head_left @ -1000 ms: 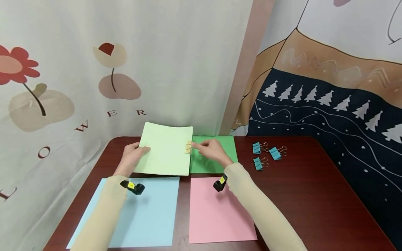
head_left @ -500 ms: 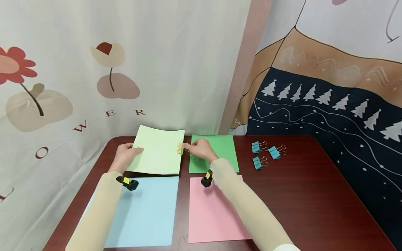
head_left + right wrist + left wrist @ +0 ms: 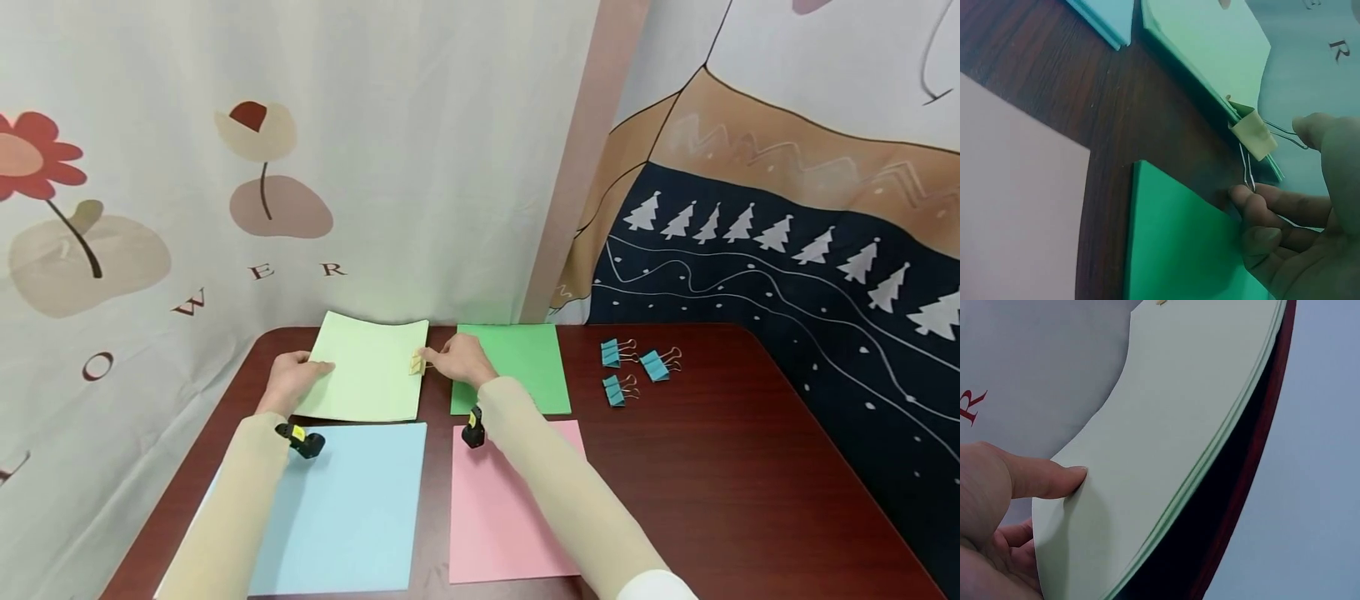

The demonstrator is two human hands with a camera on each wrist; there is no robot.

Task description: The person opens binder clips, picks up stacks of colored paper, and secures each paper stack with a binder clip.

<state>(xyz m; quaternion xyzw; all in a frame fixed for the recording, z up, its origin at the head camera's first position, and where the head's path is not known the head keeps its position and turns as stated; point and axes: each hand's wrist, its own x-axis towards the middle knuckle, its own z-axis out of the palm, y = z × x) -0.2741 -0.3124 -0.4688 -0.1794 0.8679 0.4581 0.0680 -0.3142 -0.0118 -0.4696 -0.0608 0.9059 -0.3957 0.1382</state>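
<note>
The yellow binder clip (image 3: 1255, 134) sat on the right edge of the pale green stack (image 3: 367, 375), its wire handles (image 3: 1289, 140) held between the right hand (image 3: 463, 360)'s thumb and fingers. The left hand (image 3: 291, 382) pinched the stack's left edge. Blue (image 3: 352, 508), pink (image 3: 502, 525) and darker green sheets (image 3: 525, 367) lay around, three teal clips (image 3: 615, 392) farther right on the surface (image 3: 720, 450).

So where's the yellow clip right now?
In the head view, the yellow clip is on the right edge of the pale green paper, with the right hand holding it, just left of the darker green paper.
</note>
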